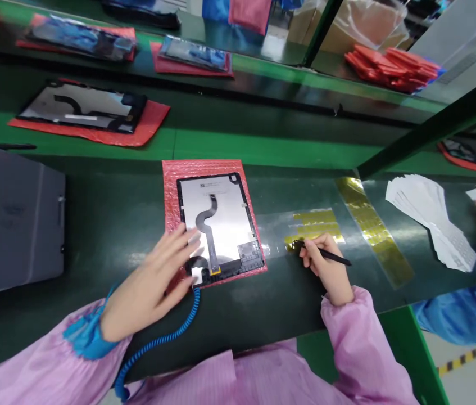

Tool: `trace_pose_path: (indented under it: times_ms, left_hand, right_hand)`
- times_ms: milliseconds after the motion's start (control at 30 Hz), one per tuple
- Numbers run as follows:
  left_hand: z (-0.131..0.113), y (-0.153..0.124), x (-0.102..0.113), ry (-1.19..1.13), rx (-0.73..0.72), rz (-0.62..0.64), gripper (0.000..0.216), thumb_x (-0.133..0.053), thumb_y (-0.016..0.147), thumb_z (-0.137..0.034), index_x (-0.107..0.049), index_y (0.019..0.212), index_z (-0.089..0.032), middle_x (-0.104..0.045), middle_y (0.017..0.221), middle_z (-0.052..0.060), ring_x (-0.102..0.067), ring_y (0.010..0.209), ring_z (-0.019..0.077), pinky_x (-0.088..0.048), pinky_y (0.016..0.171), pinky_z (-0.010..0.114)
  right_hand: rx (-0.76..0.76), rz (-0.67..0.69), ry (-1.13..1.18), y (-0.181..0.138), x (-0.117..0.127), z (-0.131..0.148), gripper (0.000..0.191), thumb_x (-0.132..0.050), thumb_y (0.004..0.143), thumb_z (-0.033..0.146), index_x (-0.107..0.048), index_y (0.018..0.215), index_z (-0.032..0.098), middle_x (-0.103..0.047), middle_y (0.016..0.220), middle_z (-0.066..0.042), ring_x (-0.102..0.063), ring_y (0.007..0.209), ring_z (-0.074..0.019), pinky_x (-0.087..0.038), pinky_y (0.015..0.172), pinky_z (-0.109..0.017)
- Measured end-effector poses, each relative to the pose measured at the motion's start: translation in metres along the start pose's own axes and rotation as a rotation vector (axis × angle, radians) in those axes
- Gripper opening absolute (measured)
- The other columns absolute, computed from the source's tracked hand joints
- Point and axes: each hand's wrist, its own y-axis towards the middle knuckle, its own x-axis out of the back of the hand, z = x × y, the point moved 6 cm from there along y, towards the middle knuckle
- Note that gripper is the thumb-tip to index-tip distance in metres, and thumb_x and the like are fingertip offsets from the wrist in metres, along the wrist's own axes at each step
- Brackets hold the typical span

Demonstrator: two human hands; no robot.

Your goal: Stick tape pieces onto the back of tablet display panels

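A tablet display panel (229,219) lies with its silvery back up on a red bubble-wrap pouch (202,165). A dark flex cable (207,225) curves down its middle to a yellow-edged connector. My left hand (149,281) is open, its fingers spread over the panel's left edge. To the right, my right hand (326,261) is closed on black tweezers (331,256). Their tip touches or hovers just above yellow tape pieces (316,219) on a clear backing sheet. My fingers partly cover the lower row of tape.
A long strip of yellow tape (375,230) and fanned white papers (431,219) lie farther right. Another person's blue sleeve (452,304) reaches in there. A grey box (14,219) stands left. Another panel (86,107) lies behind. A coiled blue cord (157,340) runs beside my left wrist.
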Motion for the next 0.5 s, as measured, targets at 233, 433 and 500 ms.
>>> trace_pose_path:
  times_ms: [233, 433, 500]
  left_hand:
    - [-0.003, -0.011, -0.025, 0.235, -0.155, 0.172, 0.058, -0.051, 0.106, -0.045, -0.043, 0.159, -0.021, -0.027, 0.173, 0.014, -0.025, 0.16, 0.0364, -0.032, 0.126, 0.053]
    - [-0.004, -0.009, -0.023, 0.186, -0.125, 0.173, 0.06, -0.05, 0.107, -0.047, -0.043, 0.157, -0.016, -0.031, 0.171, 0.017, -0.024, 0.161, 0.0347, -0.03, 0.128, 0.053]
    - [-0.005, -0.01, -0.021, 0.146, -0.113, 0.179, 0.059, -0.05, 0.107, -0.045, -0.042, 0.157, -0.015, -0.035, 0.17, 0.017, -0.024, 0.161, 0.0335, -0.03, 0.128, 0.053]
  right_hand:
    - [-0.065, 0.015, -0.09, 0.004, -0.004, 0.007, 0.047, -0.078, 0.083, 0.062, -0.052, 0.078, 0.022, -0.071, 0.062, 0.003, -0.039, 0.031, -0.0042, -0.027, 0.031, -0.017]
    - [-0.045, -0.076, 0.056, -0.005, -0.001, 0.009, 0.049, -0.082, 0.082, 0.057, -0.05, 0.073, 0.022, -0.077, 0.069, -0.003, -0.061, 0.047, -0.0099, -0.029, 0.036, -0.015]
    - [-0.021, -0.076, 0.116, -0.014, -0.011, 0.013, 0.047, -0.082, 0.084, 0.053, -0.049, 0.073, 0.022, -0.076, 0.068, -0.002, -0.066, 0.051, -0.0112, -0.031, 0.037, -0.014]
